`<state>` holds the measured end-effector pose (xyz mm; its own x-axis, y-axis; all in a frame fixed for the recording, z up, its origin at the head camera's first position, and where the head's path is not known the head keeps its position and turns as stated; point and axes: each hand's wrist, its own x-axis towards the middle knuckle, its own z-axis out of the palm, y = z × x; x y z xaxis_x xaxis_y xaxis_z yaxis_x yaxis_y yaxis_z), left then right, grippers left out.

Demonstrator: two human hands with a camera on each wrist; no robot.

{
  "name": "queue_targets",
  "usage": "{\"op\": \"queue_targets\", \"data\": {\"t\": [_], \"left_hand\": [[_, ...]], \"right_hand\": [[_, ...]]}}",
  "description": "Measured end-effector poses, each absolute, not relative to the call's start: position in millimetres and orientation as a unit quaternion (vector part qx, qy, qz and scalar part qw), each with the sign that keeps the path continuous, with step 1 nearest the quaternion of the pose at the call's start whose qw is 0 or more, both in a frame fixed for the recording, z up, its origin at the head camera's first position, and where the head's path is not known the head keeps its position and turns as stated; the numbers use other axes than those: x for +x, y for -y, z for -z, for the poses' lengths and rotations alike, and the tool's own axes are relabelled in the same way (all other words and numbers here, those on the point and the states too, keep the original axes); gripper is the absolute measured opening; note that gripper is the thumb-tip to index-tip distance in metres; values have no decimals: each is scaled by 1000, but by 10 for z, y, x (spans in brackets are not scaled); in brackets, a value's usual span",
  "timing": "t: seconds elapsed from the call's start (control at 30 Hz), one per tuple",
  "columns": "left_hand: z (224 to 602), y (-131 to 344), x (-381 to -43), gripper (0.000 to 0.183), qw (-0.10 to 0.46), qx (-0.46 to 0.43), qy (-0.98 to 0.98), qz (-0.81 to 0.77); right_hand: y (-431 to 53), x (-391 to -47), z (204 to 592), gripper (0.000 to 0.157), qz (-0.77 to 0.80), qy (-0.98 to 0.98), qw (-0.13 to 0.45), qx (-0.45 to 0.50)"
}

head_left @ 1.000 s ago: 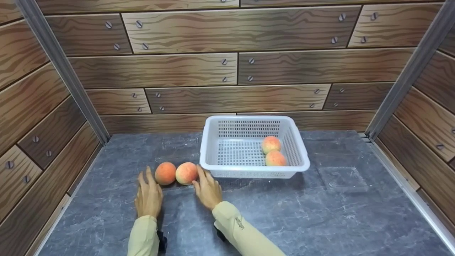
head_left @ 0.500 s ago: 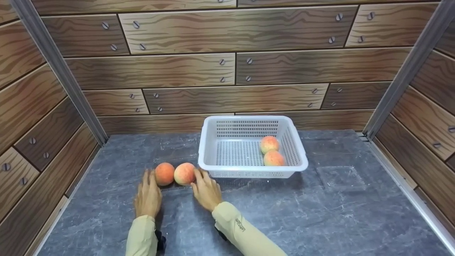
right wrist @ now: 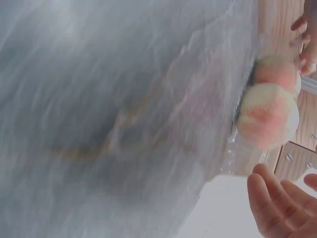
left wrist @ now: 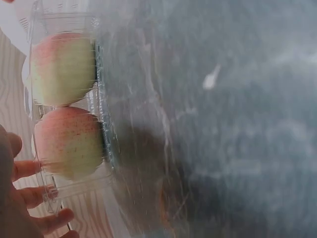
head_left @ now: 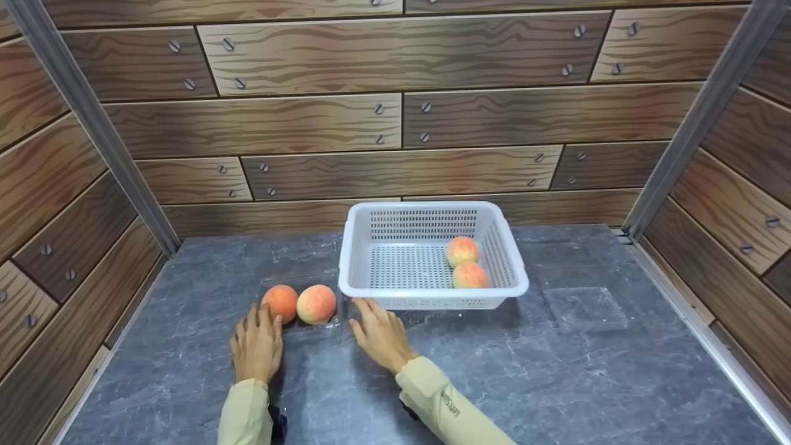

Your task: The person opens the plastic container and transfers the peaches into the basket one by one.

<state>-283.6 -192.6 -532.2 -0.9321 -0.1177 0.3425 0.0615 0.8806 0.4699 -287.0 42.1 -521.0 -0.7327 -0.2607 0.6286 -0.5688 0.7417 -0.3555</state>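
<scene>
Two peaches, one deep orange and one paler, sit side by side in a clear plastic box. My left hand grips the left end of this box, thumb in front of the orange peach and fingers bent down around the end. My right hand is off the box, just right of it, fingers extended and holding nothing. In the right wrist view, a gap shows between its fingertips and the paler peach. Farther right is a white perforated basket, with two more peaches inside.
The grey marbled table meets wood-patterned walls at the back and sides. A faint clear rectangular tray lies right of the basket. A metal rail runs along the right edge.
My right hand has let go of the box's right end and moved right. My left fingers and thumb have closed in over the left end. The view has shifted slightly.
</scene>
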Motion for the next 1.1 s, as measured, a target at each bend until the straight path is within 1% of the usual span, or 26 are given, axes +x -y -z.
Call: {"op": "queue_targets", "data": {"t": [0.17,0.3,0.4,0.53,0.7,0.8,0.97,1.03,1.1], "left_hand": [[5332,1943,-2853,44,190,15,951,243],[5326,1970,-2873,46,185,15,952,245],[5337,1993,-2879,48,177,18,953,245],[5349,2006,-2879,50,164,14,955,246],[5340,1987,-2902,53,126,4,960,250],[5319,1962,-2921,54,112,7,962,249],[5284,1907,-2951,51,127,12,963,236],[5274,1897,-2952,50,133,13,964,232],[5271,1898,-2948,50,135,16,964,230]], "right_hand": [[-561,-2867,5131,20,-293,885,280,228],[-687,-2905,5047,10,-311,876,300,216],[-783,-2938,4988,7,-321,868,317,208],[-933,-2981,4931,6,-334,860,332,198],[-1186,-3042,4885,8,-347,857,337,177],[-1355,-3086,4862,8,-330,860,356,160],[-1666,-3210,4839,7,-272,855,421,133],[-1814,-3274,4827,7,-255,853,439,121],[-1978,-3328,4800,6,-248,854,445,104]]}}
